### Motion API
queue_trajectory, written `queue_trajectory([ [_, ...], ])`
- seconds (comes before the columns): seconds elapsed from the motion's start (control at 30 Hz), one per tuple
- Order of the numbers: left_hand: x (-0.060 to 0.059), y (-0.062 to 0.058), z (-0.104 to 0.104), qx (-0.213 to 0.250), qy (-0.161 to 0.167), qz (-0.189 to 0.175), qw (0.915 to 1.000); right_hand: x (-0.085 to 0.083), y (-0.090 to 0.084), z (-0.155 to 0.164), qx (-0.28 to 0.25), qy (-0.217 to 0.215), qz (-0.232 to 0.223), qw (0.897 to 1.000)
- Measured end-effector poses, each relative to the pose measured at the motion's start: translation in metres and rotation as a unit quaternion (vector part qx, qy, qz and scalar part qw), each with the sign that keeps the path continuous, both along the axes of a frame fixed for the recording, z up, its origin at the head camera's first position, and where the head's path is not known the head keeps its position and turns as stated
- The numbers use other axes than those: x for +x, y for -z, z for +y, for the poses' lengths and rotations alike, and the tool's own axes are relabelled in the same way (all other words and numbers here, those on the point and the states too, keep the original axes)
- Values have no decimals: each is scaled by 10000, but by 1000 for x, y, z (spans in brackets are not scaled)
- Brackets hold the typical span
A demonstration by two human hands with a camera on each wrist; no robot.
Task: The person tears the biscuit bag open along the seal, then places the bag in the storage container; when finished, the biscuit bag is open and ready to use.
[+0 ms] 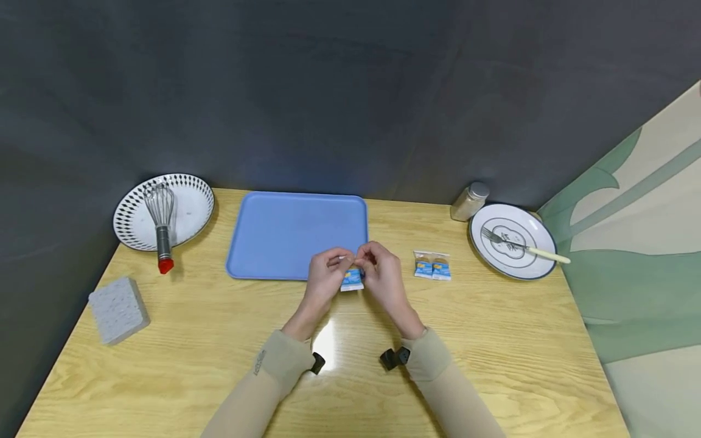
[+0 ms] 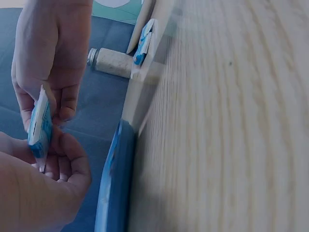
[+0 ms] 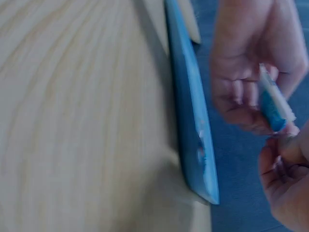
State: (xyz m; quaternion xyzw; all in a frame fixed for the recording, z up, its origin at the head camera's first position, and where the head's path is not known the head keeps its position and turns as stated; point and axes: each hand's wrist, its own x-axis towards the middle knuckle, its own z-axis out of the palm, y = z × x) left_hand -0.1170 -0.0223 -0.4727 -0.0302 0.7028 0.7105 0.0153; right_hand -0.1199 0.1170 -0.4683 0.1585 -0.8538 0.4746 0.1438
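A small blue and white packet [image 1: 352,280] is pinched at its top by the left hand [image 1: 326,275] and right hand [image 1: 383,275], just in front of the blue tray [image 1: 296,234]. Its writing is too small to read. Two more packets [image 1: 432,266] lie nearby.

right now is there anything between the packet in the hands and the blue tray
Nothing visible. Both hands, left hand and right hand, pinch the packet right at the near edge of the tray, whose surface is bare. The other packets lie off to the right.
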Motion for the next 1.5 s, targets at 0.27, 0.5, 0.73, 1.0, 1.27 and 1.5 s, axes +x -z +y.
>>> queue_trajectory([
  [0.27,2,-5,5,-699,-116,462,9964,0,6,0,-91,-2,592,9982],
  [0.5,1,-7,7,-949,-224,538,9938,3,9,1,-316,-225,918,9950],
  [0.73,2,-8,10,-1068,-276,658,9917,6,12,3,-512,-260,1169,9915],
  [1.0,2,-9,13,-1237,-328,839,9882,10,15,3,-462,-197,1438,9883],
  [1.27,2,-6,12,-1304,-257,812,9878,11,18,3,-437,-268,1406,9887],
  [1.5,1,-3,11,-1340,-314,786,9874,13,20,3,-533,-346,996,9930],
])
